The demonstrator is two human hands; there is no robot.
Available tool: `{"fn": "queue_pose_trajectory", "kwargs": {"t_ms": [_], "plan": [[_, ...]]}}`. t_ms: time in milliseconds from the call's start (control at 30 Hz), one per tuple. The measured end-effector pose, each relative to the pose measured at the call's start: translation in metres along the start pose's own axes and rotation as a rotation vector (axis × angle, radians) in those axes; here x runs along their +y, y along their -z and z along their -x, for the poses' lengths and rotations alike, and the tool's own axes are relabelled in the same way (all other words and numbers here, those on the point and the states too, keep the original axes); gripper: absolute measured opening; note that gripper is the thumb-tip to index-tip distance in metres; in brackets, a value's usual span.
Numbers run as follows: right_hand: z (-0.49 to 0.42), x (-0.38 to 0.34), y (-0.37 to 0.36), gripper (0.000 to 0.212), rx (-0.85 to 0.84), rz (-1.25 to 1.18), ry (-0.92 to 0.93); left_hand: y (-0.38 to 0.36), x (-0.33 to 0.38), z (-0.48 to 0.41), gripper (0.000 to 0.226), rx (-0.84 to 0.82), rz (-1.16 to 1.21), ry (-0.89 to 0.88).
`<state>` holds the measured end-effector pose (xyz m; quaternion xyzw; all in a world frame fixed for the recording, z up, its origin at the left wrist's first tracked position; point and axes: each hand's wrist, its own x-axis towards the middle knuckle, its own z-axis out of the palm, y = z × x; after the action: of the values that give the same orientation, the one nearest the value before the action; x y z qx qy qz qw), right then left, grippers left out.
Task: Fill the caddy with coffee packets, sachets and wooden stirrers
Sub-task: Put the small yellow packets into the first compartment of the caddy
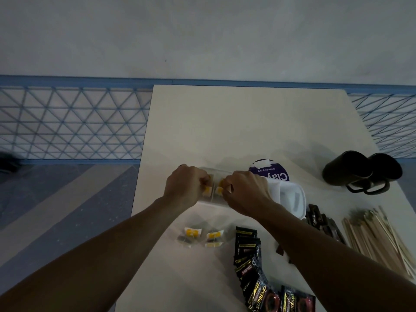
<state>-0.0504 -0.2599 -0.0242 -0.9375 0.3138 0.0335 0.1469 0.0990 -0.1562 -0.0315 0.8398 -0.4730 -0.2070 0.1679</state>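
A white plastic caddy (290,194) stands in the middle of the table. Both my hands are over its left compartments. My left hand (185,186) pinches a yellow-tagged sachet (207,190) at the caddy's left end. My right hand (245,191) pinches another yellow-tagged sachet (219,189) beside it. Several more yellow sachets (202,237) lie on the table in front of the caddy. Black coffee packets (249,255) fan out at the front right. Wooden stirrers (378,235) lie in a bundle at the right edge.
Two dark mugs (360,171) lie on their sides at the back right. A purple-labelled round lid (270,171) sits behind the caddy. Small brown packets (324,221) lie between caddy and stirrers. The table's left edge (137,176) drops to the floor.
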Motion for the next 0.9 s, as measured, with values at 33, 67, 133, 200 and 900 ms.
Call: {"fn": "queue_pose_trajectory", "kwargs": {"t_ms": [33,67,133,200,900], "plan": [[0.001,0.0,0.0,0.021,0.0,0.001,0.001,0.001,-0.001,0.001,0.022,-0.001,0.018,-0.005],[0.001,0.001,0.0,0.021,0.003,0.006,0.0,0.001,-0.001,0.002,0.021,-0.001,0.041,-0.008],[0.003,0.001,-0.001,0.024,0.008,0.006,-0.005,0.003,-0.002,0.004,0.021,0.004,0.074,0.001],[0.005,0.001,-0.001,0.025,0.021,-0.011,-0.013,0.005,-0.003,0.007,0.021,0.018,0.08,0.018],[0.085,-0.024,-0.019,0.057,-0.138,-0.234,0.11,0.014,-0.052,0.102,0.066,-0.382,0.177,0.147]]}}
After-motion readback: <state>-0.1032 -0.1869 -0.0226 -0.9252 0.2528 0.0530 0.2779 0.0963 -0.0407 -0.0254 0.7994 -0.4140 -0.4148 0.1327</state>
